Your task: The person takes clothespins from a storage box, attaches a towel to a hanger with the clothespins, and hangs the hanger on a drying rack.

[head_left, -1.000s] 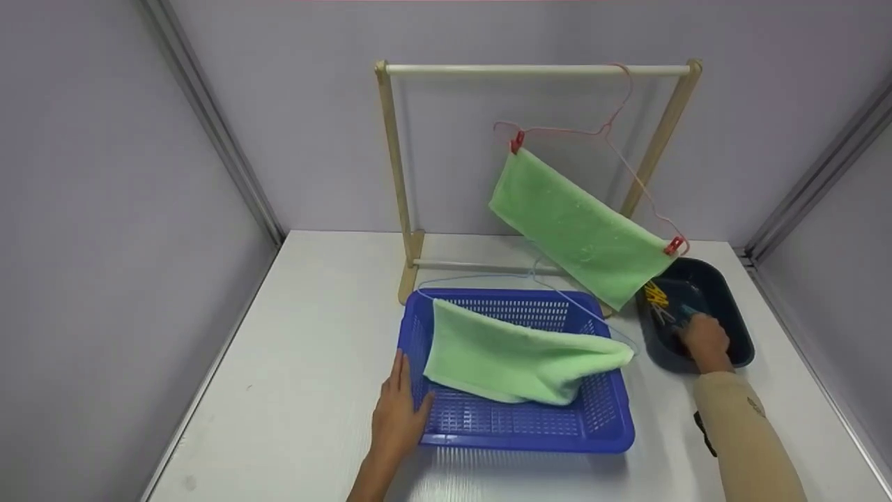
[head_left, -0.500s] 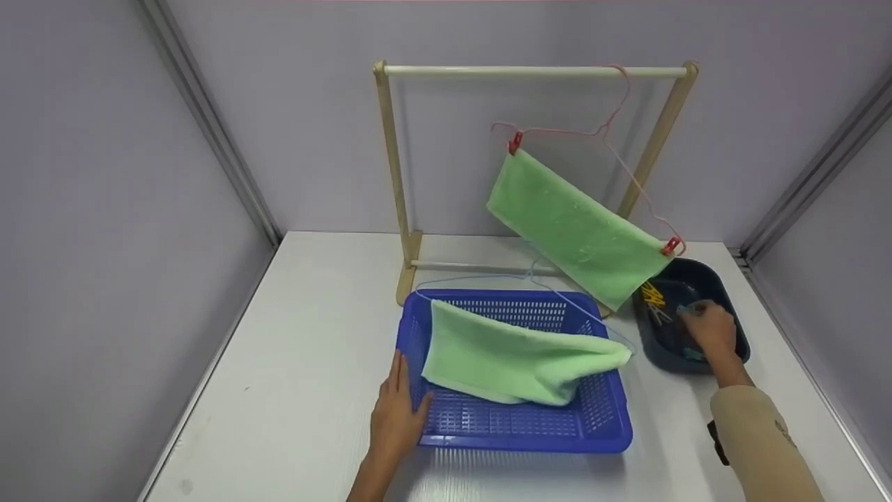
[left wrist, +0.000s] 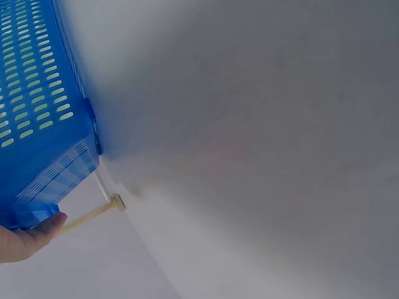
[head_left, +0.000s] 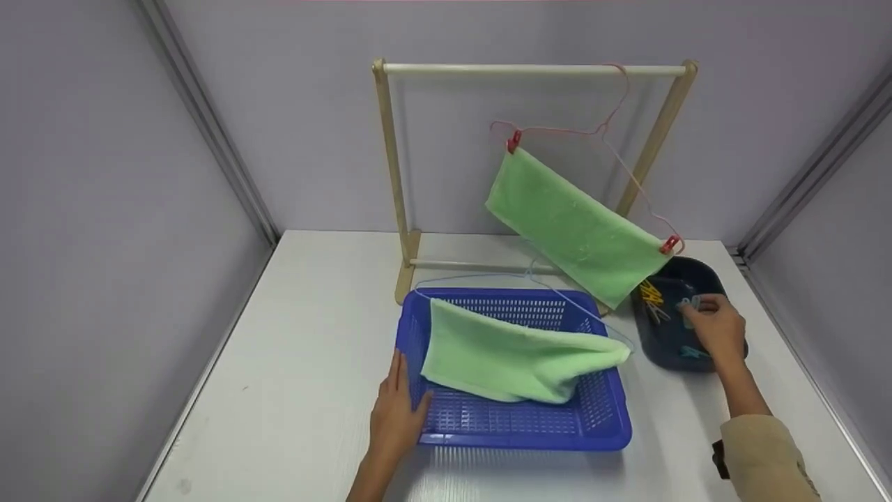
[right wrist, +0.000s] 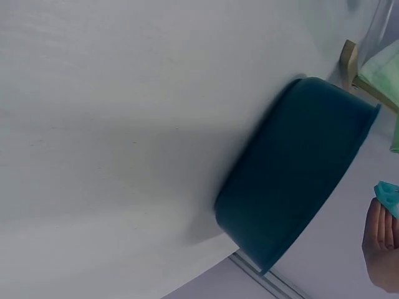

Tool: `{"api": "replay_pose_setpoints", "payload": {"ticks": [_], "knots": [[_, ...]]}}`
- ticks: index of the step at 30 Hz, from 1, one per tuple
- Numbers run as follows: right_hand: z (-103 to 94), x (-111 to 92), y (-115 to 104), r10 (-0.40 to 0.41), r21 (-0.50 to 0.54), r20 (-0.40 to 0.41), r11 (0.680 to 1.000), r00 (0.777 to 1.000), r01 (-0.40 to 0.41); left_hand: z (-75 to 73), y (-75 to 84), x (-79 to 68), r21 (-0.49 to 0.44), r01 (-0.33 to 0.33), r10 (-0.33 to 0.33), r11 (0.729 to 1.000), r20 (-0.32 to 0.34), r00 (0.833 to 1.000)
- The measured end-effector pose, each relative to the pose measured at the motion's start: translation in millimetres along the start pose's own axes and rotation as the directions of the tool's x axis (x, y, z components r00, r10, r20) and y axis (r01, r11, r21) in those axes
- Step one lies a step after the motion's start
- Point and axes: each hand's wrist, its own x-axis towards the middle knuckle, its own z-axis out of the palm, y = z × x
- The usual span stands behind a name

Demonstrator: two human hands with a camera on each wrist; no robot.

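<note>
My left hand [head_left: 396,418] holds the left rim of the blue plastic basket [head_left: 529,442], fingers along the outside and thumb over the rim. In the basket lies a light green towel [head_left: 509,352], under a light blue wire hanger [head_left: 481,277] that lies across the basket. At the right, my right hand [head_left: 721,331] is over the dark teal basin [head_left: 648,341] and pinches a teal clothespin [right wrist: 388,196] between thumb and fingers. Yellow clothespins [head_left: 651,293] and more teal clothespins [head_left: 692,352] lie in the basin.
Behind the basket stands a wooden rack with a white bar [head_left: 502,70]. From it a pink wire hanger [head_left: 568,130] hangs tilted, a green towel [head_left: 578,223] fixed to it by two red clothespins [head_left: 514,141]. Grey walls [head_left: 118,244] enclose the white table [head_left: 293,335].
My right hand has come up from the basin's bottom and drawn back slightly rightward with a teal clothespin. The left hand has stayed at the basket rim.
</note>
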Motion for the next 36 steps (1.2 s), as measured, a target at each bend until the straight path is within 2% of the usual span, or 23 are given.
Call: {"api": "replay_pose_setpoints", "payload": {"ticks": [10, 17, 23, 28, 36], "knots": [[-16.0, -38.9, -17.0, -0.027, 0.095, 0.007, 0.995, 1.0, 0.027, -0.8, 1.1, -1.6, -0.008, 0.037, -0.037, 0.999, 0.019, 0.999], [-22.2, -64.1, -28.1, -0.057, 0.13, 0.05, 0.99, 0.997, 0.051, -0.7, -0.1, -2.8, -0.001, 0.023, -0.023, 1.0, 0.018, 1.0], [-18.5, -76.6, -41.4, -0.116, 0.123, 0.071, 0.987, 0.991, 0.107, -1.1, 0.2, -0.6, -0.008, 0.016, -0.016, 1.0, 0.0, 1.0], [-15.0, -85.7, -50.3, -0.164, 0.156, 0.071, 0.976, 0.984, 0.151, -0.6, 0.2, 0.9, -0.007, 0.019, -0.019, 1.0, 0.007, 1.0], [-11.8, -95.4, -58.9, -0.167, 0.164, 0.091, 0.975, 0.982, 0.15, 1.1, 0.4, 1.1, -0.007, 0.012, -0.012, 1.0, -0.001, 1.0]]}}
